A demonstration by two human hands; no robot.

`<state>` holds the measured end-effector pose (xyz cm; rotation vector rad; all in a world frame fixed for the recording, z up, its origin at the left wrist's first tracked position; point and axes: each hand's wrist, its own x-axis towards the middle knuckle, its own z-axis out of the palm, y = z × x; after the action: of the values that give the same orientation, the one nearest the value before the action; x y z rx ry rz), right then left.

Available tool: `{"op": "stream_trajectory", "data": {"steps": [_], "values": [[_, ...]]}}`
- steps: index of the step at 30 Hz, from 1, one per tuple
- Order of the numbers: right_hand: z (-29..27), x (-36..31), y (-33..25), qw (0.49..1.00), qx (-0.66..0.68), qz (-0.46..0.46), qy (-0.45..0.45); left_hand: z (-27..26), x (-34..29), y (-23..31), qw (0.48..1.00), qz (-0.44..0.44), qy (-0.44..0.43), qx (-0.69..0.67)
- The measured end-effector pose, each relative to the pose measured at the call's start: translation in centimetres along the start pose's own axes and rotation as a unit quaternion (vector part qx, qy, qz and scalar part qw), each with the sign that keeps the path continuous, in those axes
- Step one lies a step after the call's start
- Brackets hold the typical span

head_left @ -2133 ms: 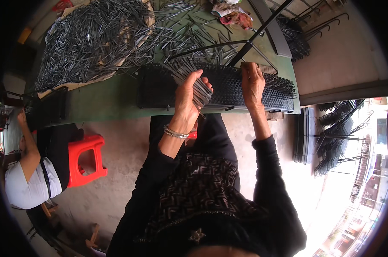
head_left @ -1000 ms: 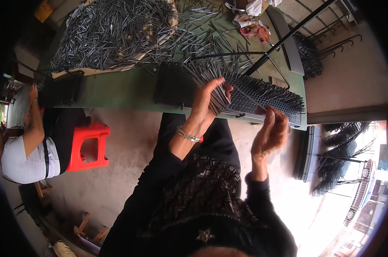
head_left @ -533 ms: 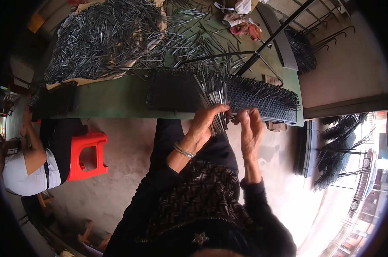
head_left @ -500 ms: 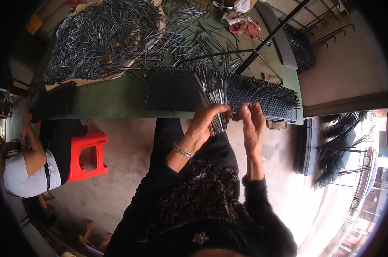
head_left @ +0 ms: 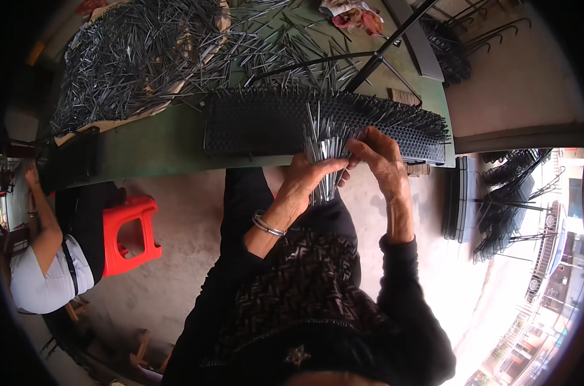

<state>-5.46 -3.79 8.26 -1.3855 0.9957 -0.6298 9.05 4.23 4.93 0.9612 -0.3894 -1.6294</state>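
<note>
The bundle of thin metal rods (head_left: 324, 151) overlaps the black perforated tray (head_left: 253, 132) in view, the left hand's (head_left: 305, 177) grip wrapped round it; the right hand (head_left: 381, 156) curls against its side, and I cannot tell whether it pinches 1 rod. Rods already bristle along the tray's far edge; many nearer holes look bare, and a large heap of rods (head_left: 137, 58) covers much of the green counter (head_left: 169, 145), so plenty seems left.

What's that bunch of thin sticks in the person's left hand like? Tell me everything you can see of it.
The bundle is many slim, straight rods, dark grey with silvery glints, apparently metal. It stands roughly upright in the picture, its upper ends uneven and spread out, its lower ends poking out below the grip. The left hand clasps it, thumb across the front. The right hand is at its right side; contact is unclear. Behind it in view lies the long black honeycomb panel.
</note>
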Motion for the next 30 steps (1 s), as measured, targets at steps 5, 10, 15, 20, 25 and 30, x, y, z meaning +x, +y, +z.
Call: {"op": "stream_trajectory", "data": {"steps": [5, 10, 15, 20, 25, 30], "values": [[-0.3, 0.3, 0.1, 1.0, 0.002, 0.011, -0.006, -0.3, 0.2, 0.0, 1.0, -0.007, -0.001, 0.01], [-0.1, 0.6, 0.2, 1.0, 0.003, 0.013, 0.005, -0.8, 0.6, -0.4, 1.0, -0.003, 0.007, -0.002], [-0.3, 0.9, 0.3, 1.0, -0.018, 0.013, 0.005, -1.0, 0.8, -0.9, 0.998, 0.021, -0.011, 0.053], [-0.9, 1.2, 0.3, 0.997, -0.071, 0.0, -0.004, 0.1, 0.7, -0.9, 0.999, 0.006, 0.045, -0.004], [-1.2, 0.8, -0.4, 0.998, -0.063, -0.008, 0.014, -0.5, 1.5, -2.1, 0.997, 0.022, 0.072, -0.016], [-2.0, 0.4, -0.9, 0.984, -0.045, -0.106, 0.134, -0.7, 1.6, -1.6, 0.99, -0.002, 0.124, -0.065]]}}
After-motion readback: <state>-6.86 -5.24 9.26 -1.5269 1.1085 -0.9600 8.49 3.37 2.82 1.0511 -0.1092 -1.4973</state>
